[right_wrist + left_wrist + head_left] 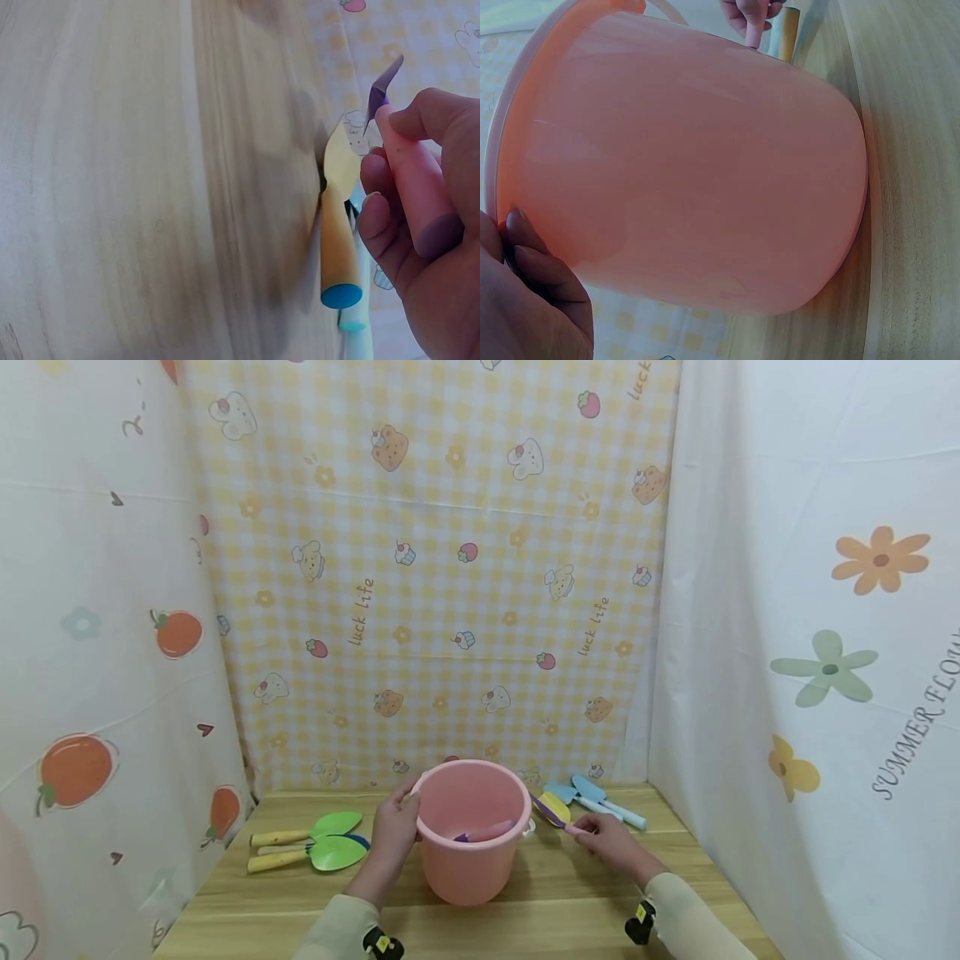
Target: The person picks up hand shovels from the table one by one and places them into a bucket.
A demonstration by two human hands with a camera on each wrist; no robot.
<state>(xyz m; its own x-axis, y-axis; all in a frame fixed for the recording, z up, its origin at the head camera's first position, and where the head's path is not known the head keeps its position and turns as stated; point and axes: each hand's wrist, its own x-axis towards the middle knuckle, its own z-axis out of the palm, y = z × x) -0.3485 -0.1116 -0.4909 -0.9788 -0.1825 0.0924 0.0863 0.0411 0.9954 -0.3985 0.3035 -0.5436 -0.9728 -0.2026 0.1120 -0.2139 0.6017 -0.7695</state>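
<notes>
A pink bucket [472, 870] stands on the wooden table in front of me. My left hand [396, 828] grips its rim at the left side, thumb on the near side. In the right wrist view, my right hand [450, 161] holds a small toy shovel by its pink handle [416, 184], with the purple blade [381, 91] pointing away. That shovel is raised to the right of the bucket. Inside the bucket lies another pink-handled tool [491, 831] with a purple end. Below the right hand rests a yellow shovel [341, 161] with an orange handle.
Two light blue shovels [588, 788] lie at the back right of the table. To the left are two green shovels [337, 853] with yellow handles, a dark blue one partly under them. A patterned cloth [450, 593] hangs behind, with white cloths at both sides.
</notes>
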